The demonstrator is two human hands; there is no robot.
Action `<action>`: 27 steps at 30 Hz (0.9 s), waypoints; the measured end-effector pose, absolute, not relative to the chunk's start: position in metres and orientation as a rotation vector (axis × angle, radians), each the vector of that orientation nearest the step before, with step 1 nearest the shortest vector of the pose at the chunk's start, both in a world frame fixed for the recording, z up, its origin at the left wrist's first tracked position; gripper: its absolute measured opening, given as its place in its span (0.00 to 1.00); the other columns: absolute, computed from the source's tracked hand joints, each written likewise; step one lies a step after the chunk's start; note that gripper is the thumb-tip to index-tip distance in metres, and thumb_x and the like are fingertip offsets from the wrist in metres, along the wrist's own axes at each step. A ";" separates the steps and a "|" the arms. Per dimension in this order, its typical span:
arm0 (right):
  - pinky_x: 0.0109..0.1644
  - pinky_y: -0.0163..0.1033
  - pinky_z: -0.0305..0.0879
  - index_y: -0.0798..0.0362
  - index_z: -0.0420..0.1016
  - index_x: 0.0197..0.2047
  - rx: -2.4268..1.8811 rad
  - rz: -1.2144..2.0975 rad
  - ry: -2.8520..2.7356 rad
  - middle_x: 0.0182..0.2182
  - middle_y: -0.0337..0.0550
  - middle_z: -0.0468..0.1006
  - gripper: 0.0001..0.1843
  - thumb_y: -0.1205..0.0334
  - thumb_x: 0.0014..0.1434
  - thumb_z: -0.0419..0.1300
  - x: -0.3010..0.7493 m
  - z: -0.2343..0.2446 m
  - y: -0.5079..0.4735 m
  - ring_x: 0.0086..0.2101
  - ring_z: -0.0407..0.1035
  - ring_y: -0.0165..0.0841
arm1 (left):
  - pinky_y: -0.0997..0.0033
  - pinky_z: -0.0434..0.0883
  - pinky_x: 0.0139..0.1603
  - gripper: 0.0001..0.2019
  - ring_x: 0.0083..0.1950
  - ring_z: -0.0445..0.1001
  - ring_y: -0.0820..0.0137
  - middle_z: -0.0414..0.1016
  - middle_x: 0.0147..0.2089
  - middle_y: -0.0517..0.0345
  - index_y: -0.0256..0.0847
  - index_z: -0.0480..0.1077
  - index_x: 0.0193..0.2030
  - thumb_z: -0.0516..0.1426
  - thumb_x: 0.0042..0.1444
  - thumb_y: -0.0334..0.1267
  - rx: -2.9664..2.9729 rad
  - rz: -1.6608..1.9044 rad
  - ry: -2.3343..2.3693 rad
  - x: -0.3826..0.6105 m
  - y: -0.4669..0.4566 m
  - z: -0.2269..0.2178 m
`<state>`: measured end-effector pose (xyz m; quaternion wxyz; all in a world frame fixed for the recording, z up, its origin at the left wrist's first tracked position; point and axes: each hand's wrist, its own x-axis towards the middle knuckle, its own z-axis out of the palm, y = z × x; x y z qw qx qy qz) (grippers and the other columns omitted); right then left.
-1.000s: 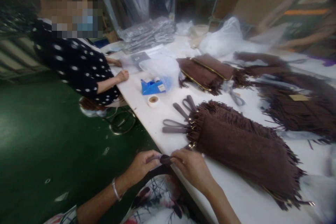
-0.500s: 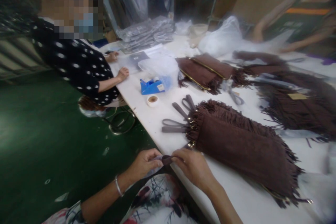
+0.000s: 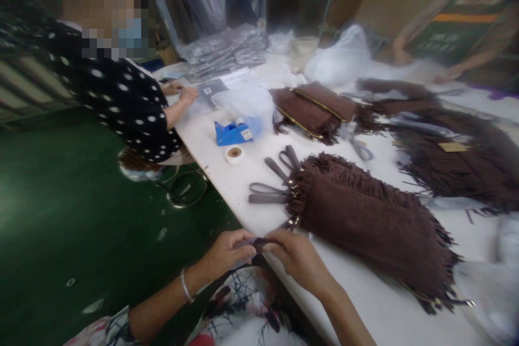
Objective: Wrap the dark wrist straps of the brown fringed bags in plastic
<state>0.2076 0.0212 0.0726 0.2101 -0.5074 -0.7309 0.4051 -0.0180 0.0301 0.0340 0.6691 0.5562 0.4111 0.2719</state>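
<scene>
Two hands meet at lower centre; left hand [image 3: 227, 251] and right hand [image 3: 294, 259] both pinch a dark strap [image 3: 259, 241] at the table [image 3: 211, 146] edge; fringed brown bag [image 3: 365, 216] lies just right; tape roll [image 3: 234, 154] and blue dispenser [image 3: 233, 132] sit above, well apart.

co-worker's hand [image 3: 187, 94]: slid up off the table edge onto the clear packet [image 3: 213, 89]
left hand [image 3: 229, 251], right hand [image 3: 294, 259]: pinched closer together, strap [image 3: 259, 242] mostly covered now
</scene>
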 end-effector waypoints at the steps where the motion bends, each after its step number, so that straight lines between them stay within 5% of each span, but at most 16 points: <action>1: 0.37 0.32 0.57 0.47 0.77 0.40 -1.412 1.138 -2.010 0.35 0.36 0.79 0.09 0.59 0.65 0.55 0.207 0.073 0.021 0.36 0.72 0.31 | 0.73 0.65 0.33 0.17 0.30 0.70 0.70 0.74 0.30 0.54 0.32 0.73 0.43 0.61 0.56 0.46 1.235 0.613 0.916 -0.017 0.030 0.033; 17: 0.37 0.33 0.57 0.52 0.74 0.37 -1.553 0.912 -2.328 0.34 0.43 0.78 0.08 0.65 0.64 0.53 0.196 0.068 0.017 0.36 0.72 0.33 | 0.72 0.65 0.41 0.11 0.38 0.72 0.66 0.77 0.36 0.55 0.35 0.76 0.39 0.59 0.58 0.41 1.501 0.539 0.932 -0.002 0.033 0.041; 27: 0.44 0.33 0.60 0.51 0.73 0.42 -1.499 0.964 -2.188 0.38 0.42 0.76 0.10 0.70 0.63 0.52 0.212 0.060 0.019 0.40 0.71 0.31 | 0.74 0.61 0.33 0.16 0.32 0.67 0.69 0.72 0.29 0.58 0.35 0.74 0.35 0.54 0.61 0.48 1.520 0.455 1.068 -0.007 0.034 0.033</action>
